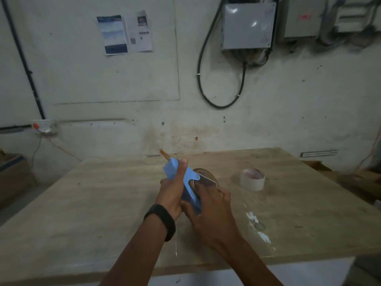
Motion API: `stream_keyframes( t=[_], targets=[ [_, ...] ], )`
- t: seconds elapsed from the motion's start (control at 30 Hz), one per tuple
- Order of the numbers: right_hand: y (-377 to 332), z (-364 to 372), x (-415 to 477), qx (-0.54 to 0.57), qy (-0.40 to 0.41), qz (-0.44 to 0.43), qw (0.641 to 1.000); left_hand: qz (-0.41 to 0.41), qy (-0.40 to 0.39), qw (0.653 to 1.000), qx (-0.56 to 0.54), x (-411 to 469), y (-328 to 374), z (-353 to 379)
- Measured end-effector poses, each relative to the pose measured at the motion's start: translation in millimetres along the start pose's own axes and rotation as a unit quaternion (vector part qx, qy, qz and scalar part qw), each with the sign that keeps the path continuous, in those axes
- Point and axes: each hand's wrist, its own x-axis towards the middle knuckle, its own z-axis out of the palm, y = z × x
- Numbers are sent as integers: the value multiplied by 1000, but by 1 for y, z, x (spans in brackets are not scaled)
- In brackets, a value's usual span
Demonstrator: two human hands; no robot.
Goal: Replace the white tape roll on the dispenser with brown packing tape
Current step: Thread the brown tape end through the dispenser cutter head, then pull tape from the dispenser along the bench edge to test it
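Note:
I hold a blue tape dispenser (188,183) above the middle of the wooden table (103,203). My left hand (173,191) grips its body, thumb stretched up along the side. My right hand (210,211) wraps round the brown packing tape roll (206,178) seated on the dispenser, and hides most of that roll. A strip of brown tape (165,154) sticks out past the dispenser's far tip. The white tape roll (252,179) lies flat on the table to the right, apart from both hands.
The table's back edge meets a wall with a grey electrical box (248,24) and hanging cables. A cardboard box (12,174) stands on the floor at the left. White tape scraps (259,228) lie on the table at the right front.

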Motion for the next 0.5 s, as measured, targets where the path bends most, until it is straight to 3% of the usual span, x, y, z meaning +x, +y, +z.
stream_keyframes(
  t=[0.2, 0.33, 0.5],
  targets=[
    [-1, -16, 8, 169, 5, 108, 980, 18, -56, 992, 110, -16, 12, 1],
    [1, -32, 0, 319, -19, 177, 931, 131, -49, 967, 212, -9, 41, -10],
    [-8, -44, -18, 418, -49, 230, 878, 114, -135, 945, 275, -3, 73, -12]
  ],
)
